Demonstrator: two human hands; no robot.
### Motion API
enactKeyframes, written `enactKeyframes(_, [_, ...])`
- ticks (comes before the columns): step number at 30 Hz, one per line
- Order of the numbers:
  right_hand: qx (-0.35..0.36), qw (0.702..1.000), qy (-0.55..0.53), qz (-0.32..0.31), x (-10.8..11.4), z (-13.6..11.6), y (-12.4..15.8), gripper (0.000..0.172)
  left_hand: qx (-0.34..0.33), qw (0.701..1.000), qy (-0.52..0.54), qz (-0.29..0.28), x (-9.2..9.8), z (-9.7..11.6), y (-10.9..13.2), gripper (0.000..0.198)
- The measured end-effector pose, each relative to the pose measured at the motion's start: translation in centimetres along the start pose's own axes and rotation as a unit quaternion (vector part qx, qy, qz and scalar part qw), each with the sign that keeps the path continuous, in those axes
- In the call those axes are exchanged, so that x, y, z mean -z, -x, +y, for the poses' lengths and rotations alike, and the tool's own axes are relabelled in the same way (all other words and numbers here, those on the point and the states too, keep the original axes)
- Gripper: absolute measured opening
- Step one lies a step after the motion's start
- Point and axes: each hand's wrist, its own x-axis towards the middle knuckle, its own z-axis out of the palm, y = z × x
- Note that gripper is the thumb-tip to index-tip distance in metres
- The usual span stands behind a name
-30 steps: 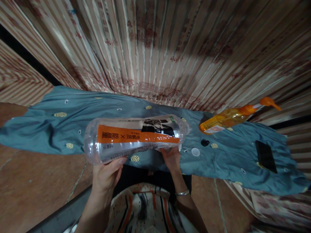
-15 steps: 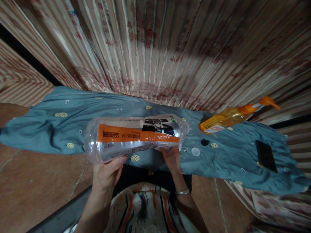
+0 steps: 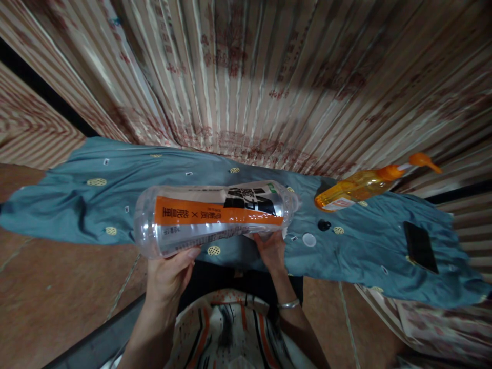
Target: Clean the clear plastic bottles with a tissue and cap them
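Observation:
Both my hands hold a clear, empty plastic bottle with an orange and black label, lying sideways in the air above a blue-grey cloth. My left hand grips its base end from below, fingers curled up against it. My right hand grips the neck end, which points right. No cap sits on the neck. A white bottle cap lies on the cloth just to the right of my right hand, beside a small black object.
An orange pump bottle stands at the cloth's far right edge, and a black phone lies further right. A striped curtain hangs behind the cloth. Brown tiled floor shows at the left.

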Motion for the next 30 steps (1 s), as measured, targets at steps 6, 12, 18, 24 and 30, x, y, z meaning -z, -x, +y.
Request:
enactKeyframes(6, [0.010,1.000,-0.019,0.004,0.0,0.1,0.0,0.044,-0.004,1.000,0.000,-0.009,-0.1,0.1,-0.1,0.052])
enactKeyframes(12, [0.024,0.999,-0.006,0.025,-0.6,0.6,0.2,0.055,-0.014,1.000,0.014,0.002,-0.3,0.1,-0.1,0.059])
enactKeyframes(18, [0.045,0.998,-0.015,0.042,-0.8,0.5,0.2,0.064,-0.006,1.000,0.005,-0.020,-0.4,0.3,-0.2,0.060])
enactKeyframes(24, [0.029,0.999,-0.005,0.037,-0.8,0.3,0.1,0.061,-0.005,0.999,0.025,-0.043,-1.8,0.8,-0.3,0.080])
enactKeyframes(30, [0.071,0.995,0.029,0.057,-1.0,0.3,0.0,0.063,-0.024,0.998,0.050,-0.035,-2.0,0.5,-0.2,0.069])
